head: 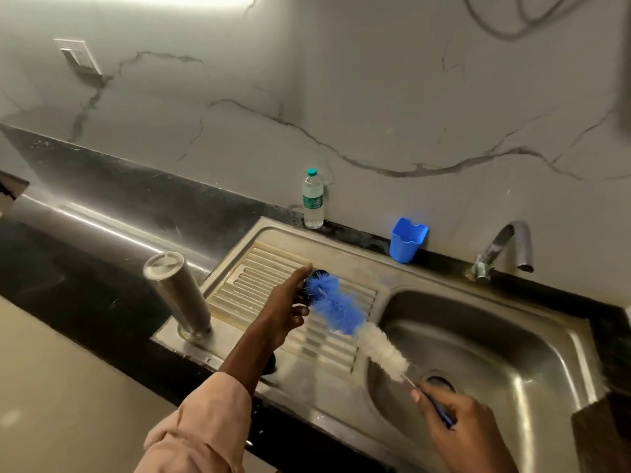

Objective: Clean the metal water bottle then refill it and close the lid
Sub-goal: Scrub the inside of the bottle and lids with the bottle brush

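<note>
We see the left hand reaching from the lower centre of the frame up over the ribbed drainboard, its forearm bare below a rolled pinkish sleeve. Its fingers curl round a small dark lid, the index finger stretched along the top. The right hand, in the lower right of the frame above the sink basin, pinches the thin blue handle of a bottle brush between thumb and fingers. The brush slants up and left; its blue bristle head meets the lid, and its white bristle part lies nearer the right hand.

The metal water bottle stands mouth down at the left edge of the sink's steel rim, left of centre in the frame, leaning in this wide view, its flat base uppermost. It is brushed steel, plain and cylindrical, and neither hand touches it.

Along the back of the dark tabletop stand a plastic water bottle with a green cap and a blue cup; a tap sits at right.
</note>
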